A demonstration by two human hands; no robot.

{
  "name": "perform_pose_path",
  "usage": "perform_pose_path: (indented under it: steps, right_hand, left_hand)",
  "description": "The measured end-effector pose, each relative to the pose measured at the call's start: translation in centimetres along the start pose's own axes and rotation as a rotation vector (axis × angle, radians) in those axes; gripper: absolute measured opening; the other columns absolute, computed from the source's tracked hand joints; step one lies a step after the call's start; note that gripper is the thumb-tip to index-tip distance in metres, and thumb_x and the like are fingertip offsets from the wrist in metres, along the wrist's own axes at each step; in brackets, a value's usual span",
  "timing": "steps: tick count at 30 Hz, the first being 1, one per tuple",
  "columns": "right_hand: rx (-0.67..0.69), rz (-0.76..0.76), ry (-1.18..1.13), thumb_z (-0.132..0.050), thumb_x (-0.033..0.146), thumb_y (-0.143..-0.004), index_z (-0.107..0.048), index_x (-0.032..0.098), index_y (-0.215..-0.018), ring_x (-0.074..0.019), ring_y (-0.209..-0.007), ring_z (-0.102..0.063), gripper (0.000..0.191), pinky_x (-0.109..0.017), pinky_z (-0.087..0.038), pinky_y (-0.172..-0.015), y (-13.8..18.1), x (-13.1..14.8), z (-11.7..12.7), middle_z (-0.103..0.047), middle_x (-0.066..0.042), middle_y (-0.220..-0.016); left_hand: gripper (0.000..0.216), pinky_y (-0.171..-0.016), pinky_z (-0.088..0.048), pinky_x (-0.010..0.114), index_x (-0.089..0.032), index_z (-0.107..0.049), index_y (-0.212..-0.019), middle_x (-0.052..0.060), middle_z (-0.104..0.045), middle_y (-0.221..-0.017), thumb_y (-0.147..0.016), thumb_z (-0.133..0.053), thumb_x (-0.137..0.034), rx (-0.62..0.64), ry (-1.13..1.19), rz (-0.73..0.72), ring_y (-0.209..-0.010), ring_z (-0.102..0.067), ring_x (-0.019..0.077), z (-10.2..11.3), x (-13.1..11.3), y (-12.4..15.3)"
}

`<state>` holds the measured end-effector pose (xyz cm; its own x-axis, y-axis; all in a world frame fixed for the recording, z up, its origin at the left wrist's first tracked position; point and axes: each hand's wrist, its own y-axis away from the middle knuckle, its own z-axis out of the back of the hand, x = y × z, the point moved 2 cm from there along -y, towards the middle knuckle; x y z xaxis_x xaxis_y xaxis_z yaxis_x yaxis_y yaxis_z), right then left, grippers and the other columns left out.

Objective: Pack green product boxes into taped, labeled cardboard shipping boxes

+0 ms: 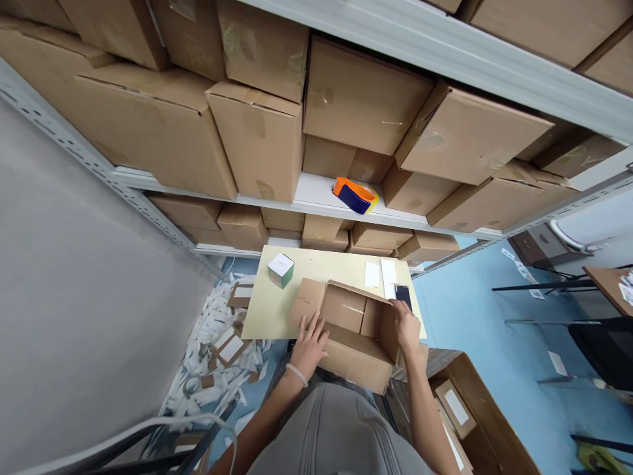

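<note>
An open cardboard box point(359, 356) rests on the pale yellow table and overhangs its near edge; bare cardboard shows inside, and a flap is folded out on the left. My left hand point(310, 343), a light band at its wrist, lies on the box's left side with fingers spread. At the box's far right corner, my right hand point(407, 324) pinches the upper edge. Just beyond that hand is a dark phone-like rectangle point(403, 295). A small green box with a white top point(281, 270) stands at the table's left.
White cards point(388, 270) lie on the table point(262, 310). Shelves ahead hold several cardboard boxes point(366, 99) and an orange and blue tape dispenser point(355, 195). Paper scraps point(198, 369) litter the floor on the left. A large carton point(487, 415) with packages stands at the right.
</note>
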<state>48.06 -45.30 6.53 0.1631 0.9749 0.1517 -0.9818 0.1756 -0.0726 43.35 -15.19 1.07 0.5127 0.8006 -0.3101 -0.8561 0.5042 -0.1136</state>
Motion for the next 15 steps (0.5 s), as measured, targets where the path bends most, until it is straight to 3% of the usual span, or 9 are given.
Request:
perform_pose_path:
  steps: [4, 8, 12, 15]
  right_hand:
    - [-0.056, -0.014, -0.001, -0.041, 0.005, -0.087, -0.065, 0.024, -0.124, -0.0133, -0.073, -0.062, 0.048, -0.023, -0.035, -0.057, 2.3, 1.6, 2.1, -0.067, -0.005, -0.117]
    - [-0.063, 0.03, -0.038, -0.042, 0.018, -0.094, -0.067, 0.024, -0.123, -0.0158, -0.074, -0.064, 0.038, -0.024, -0.036, -0.059, 4.1, 4.5, 2.8, -0.07, -0.006, -0.112]
    - [-0.006, 0.108, -0.075, -0.044, 0.033, -0.096, -0.07, 0.023, -0.121, -0.0215, -0.078, -0.066, 0.038, -0.028, -0.041, -0.065, 6.4, 7.8, 2.1, -0.074, -0.009, -0.105]
    - [0.047, 0.182, -0.115, -0.046, 0.038, -0.094, -0.072, 0.025, -0.119, -0.0241, -0.079, -0.068, 0.038, -0.03, -0.043, -0.069, 9.1, 10.5, 1.7, -0.076, -0.009, -0.096]
  left_hand:
    - [0.055, -0.118, -0.025, 0.062, -0.021, -0.057, -0.13, 0.014, -0.041, -0.153, -0.079, -0.074, -0.033, -0.047, -0.018, 0.005, -0.148, -0.024, 0.0312, 2.6, 0.2, 1.1]
    - [0.052, -0.121, -0.021, 0.059, -0.02, -0.053, -0.134, 0.012, -0.039, -0.154, -0.085, -0.067, -0.03, -0.155, -0.047, 0.161, -0.149, -0.024, 0.0274, 5.3, 0.1, 4.2]
    - [0.039, -0.122, -0.017, 0.057, -0.02, -0.056, -0.131, 0.01, -0.045, -0.151, -0.092, -0.055, -0.027, -0.27, -0.095, 0.413, -0.147, -0.028, 0.0249, 6.6, -1.2, 10.6]
    - [0.035, -0.123, -0.016, 0.057, -0.019, -0.059, -0.128, 0.01, -0.049, -0.148, -0.096, -0.047, -0.027, -0.327, -0.11, 0.612, -0.146, -0.032, 0.0238, 6.9, -3.5, 16.9]
